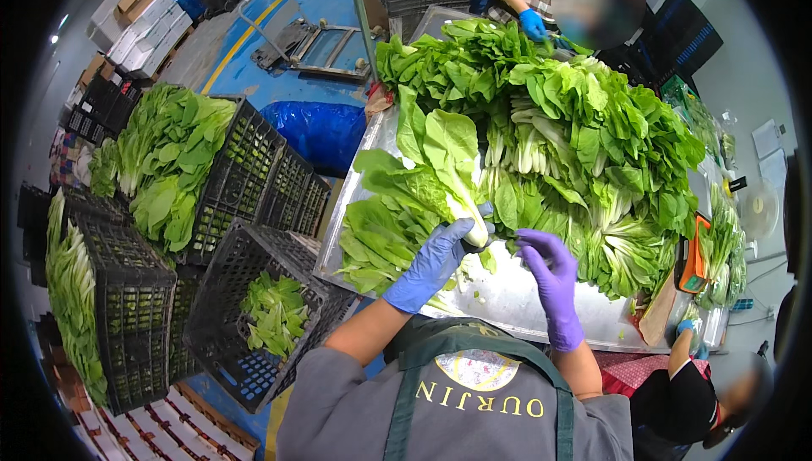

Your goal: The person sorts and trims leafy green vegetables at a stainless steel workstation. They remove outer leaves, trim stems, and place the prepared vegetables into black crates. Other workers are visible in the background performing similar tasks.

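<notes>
My left hand [438, 258], in a blue glove, grips a head of leafy green lettuce [453, 169] by its pale base, the leaves pointing away from me. To its right, my right hand [549, 277], in a purple glove, is raised above the metal table [526, 309] with fingers curled; a small dark green scrap seems to be at its fingertips, though whether it is held is unclear. Loose leaves [380, 232] lie under and left of the held head. A large heap of leafy greens [571, 125] covers the far and right side of the table.
Black crates of greens [133, 315] stand at left; a nearer crate [254, 239] holds a few leaves. Behind are a blue bag [317, 134] and a flat cart [330, 48]. An orange scale [694, 255] sits at right. One co-worker's gloved hand [533, 24] touches the far greens; another person [688, 391] works at lower right.
</notes>
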The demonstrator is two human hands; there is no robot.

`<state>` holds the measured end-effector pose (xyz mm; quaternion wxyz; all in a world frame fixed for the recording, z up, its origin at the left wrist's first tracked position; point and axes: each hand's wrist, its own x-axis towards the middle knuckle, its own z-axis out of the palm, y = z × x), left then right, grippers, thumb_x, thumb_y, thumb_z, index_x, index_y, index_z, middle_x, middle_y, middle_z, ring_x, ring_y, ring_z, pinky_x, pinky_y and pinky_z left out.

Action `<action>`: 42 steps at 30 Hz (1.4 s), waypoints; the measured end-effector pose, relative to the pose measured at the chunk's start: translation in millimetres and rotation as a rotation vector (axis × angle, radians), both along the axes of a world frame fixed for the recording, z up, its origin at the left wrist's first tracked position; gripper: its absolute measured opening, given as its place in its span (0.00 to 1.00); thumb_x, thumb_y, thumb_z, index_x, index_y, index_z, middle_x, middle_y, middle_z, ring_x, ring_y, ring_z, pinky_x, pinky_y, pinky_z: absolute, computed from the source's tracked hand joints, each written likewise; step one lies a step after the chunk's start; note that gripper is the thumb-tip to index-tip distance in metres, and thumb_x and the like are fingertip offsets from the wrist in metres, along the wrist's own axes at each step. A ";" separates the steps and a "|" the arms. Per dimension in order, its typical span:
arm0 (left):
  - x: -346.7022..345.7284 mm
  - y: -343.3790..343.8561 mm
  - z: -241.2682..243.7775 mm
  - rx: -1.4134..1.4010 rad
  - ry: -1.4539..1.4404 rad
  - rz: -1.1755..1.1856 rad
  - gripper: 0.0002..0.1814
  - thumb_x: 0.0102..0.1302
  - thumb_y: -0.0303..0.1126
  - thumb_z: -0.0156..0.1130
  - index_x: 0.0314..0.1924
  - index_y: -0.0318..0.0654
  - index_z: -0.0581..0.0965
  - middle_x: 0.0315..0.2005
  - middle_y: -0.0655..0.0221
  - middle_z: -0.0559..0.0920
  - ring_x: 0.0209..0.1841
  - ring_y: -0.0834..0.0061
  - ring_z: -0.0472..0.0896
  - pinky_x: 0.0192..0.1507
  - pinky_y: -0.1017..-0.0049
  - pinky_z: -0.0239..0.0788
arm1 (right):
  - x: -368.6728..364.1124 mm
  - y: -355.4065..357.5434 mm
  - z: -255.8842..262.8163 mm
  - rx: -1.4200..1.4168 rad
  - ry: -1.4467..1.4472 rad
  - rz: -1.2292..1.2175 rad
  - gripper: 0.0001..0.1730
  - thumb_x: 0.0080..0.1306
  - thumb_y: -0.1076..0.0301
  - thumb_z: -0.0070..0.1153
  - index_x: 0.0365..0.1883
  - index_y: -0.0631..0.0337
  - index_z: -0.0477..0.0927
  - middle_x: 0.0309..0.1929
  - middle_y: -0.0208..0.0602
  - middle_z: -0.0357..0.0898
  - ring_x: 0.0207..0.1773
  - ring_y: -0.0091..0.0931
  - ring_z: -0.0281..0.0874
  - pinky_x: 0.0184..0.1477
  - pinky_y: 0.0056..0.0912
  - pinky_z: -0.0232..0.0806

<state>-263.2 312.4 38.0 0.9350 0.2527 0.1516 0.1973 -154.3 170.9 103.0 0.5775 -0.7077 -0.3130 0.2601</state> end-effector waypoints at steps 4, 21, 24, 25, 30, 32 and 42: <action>-12.4 8.7 -14.4 0.679 0.218 -0.083 0.23 0.61 0.35 0.54 0.54 0.30 0.67 0.43 0.64 0.78 0.46 0.70 0.76 0.50 0.75 0.66 | -1.5 25.9 -30.0 -0.031 0.280 0.084 0.15 0.58 0.69 0.58 0.43 0.64 0.76 0.36 0.29 0.76 0.36 0.16 0.71 0.38 0.17 0.65; 10.9 -12.9 -35.4 0.074 0.185 0.083 0.14 0.56 0.27 0.61 0.44 0.36 0.73 0.39 0.70 0.78 0.40 0.79 0.76 0.45 0.77 0.68 | -5.4 26.0 -95.9 0.145 0.151 -0.162 0.11 0.54 0.73 0.62 0.35 0.66 0.76 0.30 0.29 0.75 0.32 0.16 0.72 0.36 0.17 0.65; 12.3 -16.5 -44.9 -0.145 0.187 0.033 0.12 0.58 0.26 0.60 0.43 0.36 0.73 0.38 0.68 0.78 0.41 0.76 0.76 0.45 0.74 0.69 | -6.8 23.4 -96.5 0.191 0.076 -0.191 0.11 0.53 0.73 0.62 0.33 0.66 0.75 0.29 0.29 0.74 0.32 0.16 0.70 0.35 0.17 0.64; 13.0 -16.6 -54.0 -0.238 0.125 0.010 0.11 0.59 0.26 0.59 0.42 0.36 0.73 0.37 0.67 0.78 0.41 0.75 0.76 0.46 0.74 0.69 | -7.2 20.4 -99.1 0.188 -0.013 -0.172 0.11 0.53 0.73 0.62 0.34 0.66 0.74 0.30 0.30 0.74 0.33 0.17 0.70 0.37 0.17 0.64; 13.2 -17.4 -76.0 -0.461 0.020 -0.033 0.09 0.60 0.26 0.58 0.41 0.35 0.73 0.36 0.65 0.78 0.40 0.72 0.76 0.47 0.73 0.70 | -6.0 7.5 -65.6 0.361 -0.045 0.081 0.14 0.54 0.78 0.57 0.40 0.64 0.72 0.38 0.34 0.73 0.41 0.23 0.71 0.45 0.24 0.65; 15.5 -25.9 -42.5 -0.393 0.123 -0.028 0.07 0.60 0.27 0.58 0.39 0.35 0.73 0.34 0.66 0.77 0.38 0.73 0.76 0.45 0.73 0.70 | -2.5 1.8 -96.2 0.307 -0.062 0.050 0.16 0.55 0.75 0.57 0.42 0.64 0.71 0.38 0.36 0.72 0.41 0.22 0.71 0.44 0.23 0.65; -9.1 7.3 -47.2 -0.075 0.073 0.289 0.17 0.61 0.27 0.56 0.50 0.34 0.69 0.42 0.64 0.76 0.44 0.72 0.76 0.48 0.71 0.72 | -25.9 5.8 -83.7 0.235 0.426 0.033 0.08 0.56 0.77 0.57 0.34 0.66 0.73 0.29 0.31 0.76 0.28 0.18 0.72 0.33 0.20 0.67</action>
